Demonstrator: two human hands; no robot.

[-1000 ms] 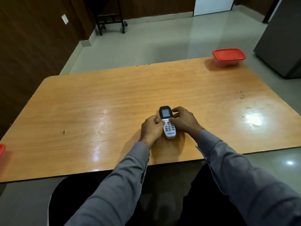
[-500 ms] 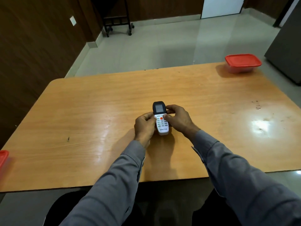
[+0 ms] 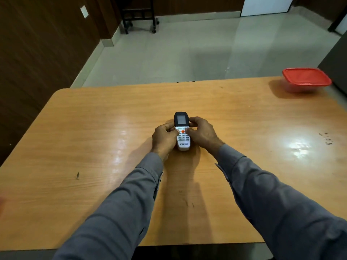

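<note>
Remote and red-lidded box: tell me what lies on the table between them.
Head view: past the right hand gripping the remote, only bare tabletop runs to the red-lidded box; nothing stands between them.

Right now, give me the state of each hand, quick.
Left hand: closed, gripping the left side of the remote.
Right hand: closed, gripping the remote's right side, thumb by the orange button.

A white Voltas AC remote (image 3: 182, 132) with a dark display end — face up, mid-table (image 3: 93, 128), lengthwise toward the far edge.
</note>
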